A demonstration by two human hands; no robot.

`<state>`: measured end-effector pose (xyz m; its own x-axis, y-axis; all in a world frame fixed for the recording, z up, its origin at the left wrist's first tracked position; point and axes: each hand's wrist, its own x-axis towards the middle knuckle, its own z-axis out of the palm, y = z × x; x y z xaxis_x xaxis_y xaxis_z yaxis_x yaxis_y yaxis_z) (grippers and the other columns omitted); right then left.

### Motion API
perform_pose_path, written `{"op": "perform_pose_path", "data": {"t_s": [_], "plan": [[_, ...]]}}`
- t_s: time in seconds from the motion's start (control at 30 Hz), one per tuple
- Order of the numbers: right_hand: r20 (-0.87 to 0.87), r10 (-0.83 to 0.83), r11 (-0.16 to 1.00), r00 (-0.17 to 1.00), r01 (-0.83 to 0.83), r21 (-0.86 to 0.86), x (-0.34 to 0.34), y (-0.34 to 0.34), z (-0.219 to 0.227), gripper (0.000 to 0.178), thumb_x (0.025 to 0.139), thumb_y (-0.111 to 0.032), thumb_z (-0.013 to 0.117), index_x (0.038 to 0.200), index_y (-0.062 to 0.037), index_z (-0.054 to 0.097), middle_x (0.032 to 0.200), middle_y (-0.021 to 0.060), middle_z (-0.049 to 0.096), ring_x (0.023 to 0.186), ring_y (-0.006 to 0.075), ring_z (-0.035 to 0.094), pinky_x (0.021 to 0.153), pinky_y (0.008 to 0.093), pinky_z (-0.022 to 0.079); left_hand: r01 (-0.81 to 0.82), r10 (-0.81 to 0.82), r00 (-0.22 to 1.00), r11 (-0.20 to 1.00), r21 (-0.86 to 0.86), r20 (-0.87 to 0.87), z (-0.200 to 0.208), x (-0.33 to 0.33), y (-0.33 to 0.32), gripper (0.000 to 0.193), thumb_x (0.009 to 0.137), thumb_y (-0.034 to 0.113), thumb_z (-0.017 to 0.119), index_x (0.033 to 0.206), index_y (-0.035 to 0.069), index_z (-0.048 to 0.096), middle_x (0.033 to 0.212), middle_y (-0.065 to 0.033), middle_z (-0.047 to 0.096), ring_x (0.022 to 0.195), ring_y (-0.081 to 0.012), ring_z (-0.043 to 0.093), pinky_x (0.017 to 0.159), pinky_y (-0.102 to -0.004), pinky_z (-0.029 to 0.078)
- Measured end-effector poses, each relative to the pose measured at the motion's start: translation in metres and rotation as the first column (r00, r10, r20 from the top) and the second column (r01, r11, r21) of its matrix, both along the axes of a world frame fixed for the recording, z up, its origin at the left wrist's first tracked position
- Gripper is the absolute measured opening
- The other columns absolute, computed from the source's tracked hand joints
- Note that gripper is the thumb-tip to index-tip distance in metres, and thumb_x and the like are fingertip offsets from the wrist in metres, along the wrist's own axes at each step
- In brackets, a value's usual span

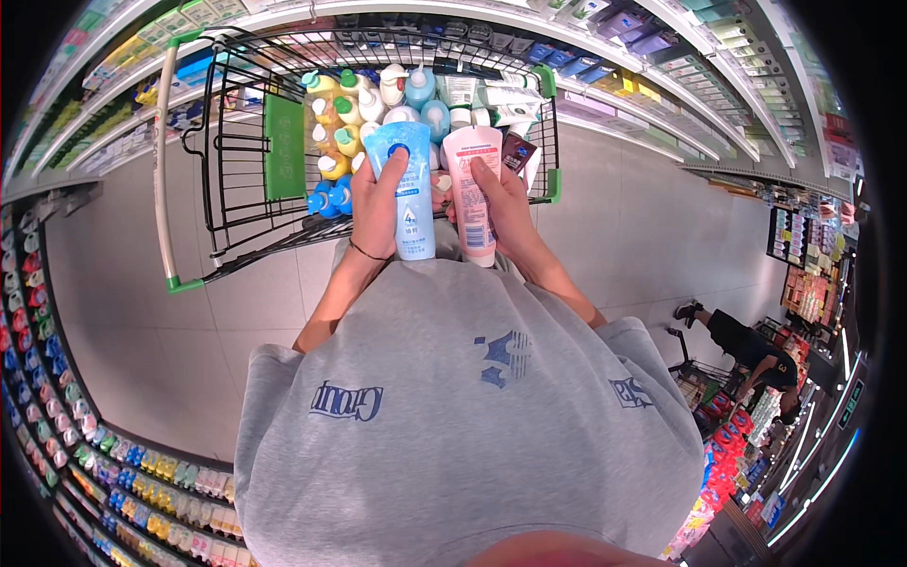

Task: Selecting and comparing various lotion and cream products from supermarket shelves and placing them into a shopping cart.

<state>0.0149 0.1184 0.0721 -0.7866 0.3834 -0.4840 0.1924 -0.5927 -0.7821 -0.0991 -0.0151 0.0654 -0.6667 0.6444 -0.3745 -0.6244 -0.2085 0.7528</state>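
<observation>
My left hand (380, 198) is closed round a light blue squeeze tube (414, 203), thumb on its front. Beside it, my right hand (505, 194) grips a pink squeeze tube (472, 213), the thumb pressed on its printed face. Both tubes stand side by side with a narrow gap between them, in front of my chest. Just beyond is a shopping cart (248, 203) of black wire with green trim. Several pump bottles (370, 102), yellow, white and blue, fill it along with white and green tubes (510, 96); the held tubes hide part of the load.
Shelves of boxed goods (652, 104) curve along the far side behind the cart. Racks of bottles (161, 482) line the left and near left. A person in dark clothes (756, 354) bends beside another cart (699, 373) at the right. Grey floor tiles (142, 312) lie around me.
</observation>
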Motion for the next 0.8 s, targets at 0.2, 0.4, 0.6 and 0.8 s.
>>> {"op": "perform_pose_path", "data": {"t_s": [0.2,0.4,0.6,0.8], "plan": [[-0.04,-0.052,0.997,0.998,0.05,-0.061,0.0,0.0,-0.001,0.03,0.1,-0.028,0.049,0.115,-0.0019,0.049,0.087,0.0128,0.065,0.062,0.0195,0.065,0.056,0.0308,0.056,0.017,-0.013,0.996,0.999,-0.043,0.089,-0.003,0.0,0.001,0.039,0.099,0.035,0.046,0.108,-0.001,0.057,0.081,-0.0134,0.065,0.063,-0.0222,0.066,0.058,-0.0325,0.056],[-0.013,-0.009,0.986,1.0,0.011,0.168,0.002,-0.001,-0.005,0.046,0.088,-0.015,0.066,0.12,-0.0053,0.035,0.089,0.01,0.058,0.062,0.0191,0.064,0.055,0.0326,0.056,0.022,-0.032,0.979,0.999,0.049,0.201,-0.013,0.002,0.001,0.046,0.099,0.042,0.042,0.107,-0.001,0.058,0.081,-0.0132,0.066,0.062,-0.0217,0.066,0.057,-0.0315,0.056],[-0.004,0.042,0.997,0.999,-0.042,0.069,0.007,0.005,-0.007,0.044,0.088,-0.017,0.056,0.126,-0.0052,0.037,0.094,0.0092,0.057,0.072,0.0184,0.062,0.058,0.0319,0.055,0.002,0.003,0.995,0.999,-0.047,0.098,-0.005,0.004,0.002,0.036,0.097,0.035,0.049,0.106,0.001,0.055,0.079,-0.0141,0.067,0.059,-0.022,0.066,0.054,-0.032,0.056],[-0.134,0.116,0.953,0.984,-0.148,-0.263,0.012,0.019,-0.012,0.053,0.089,-0.03,0.042,0.129,0.0044,0.044,0.101,0.0152,0.063,0.087,0.0217,0.063,0.069,0.0359,0.055,0.036,-0.027,0.995,0.995,-0.092,0.096,-0.005,0.005,0.002,0.048,0.097,0.043,0.044,0.098,-0.002,0.059,0.081,-0.0137,0.066,0.061,-0.0225,0.066,0.057,-0.0328,0.056]]}}
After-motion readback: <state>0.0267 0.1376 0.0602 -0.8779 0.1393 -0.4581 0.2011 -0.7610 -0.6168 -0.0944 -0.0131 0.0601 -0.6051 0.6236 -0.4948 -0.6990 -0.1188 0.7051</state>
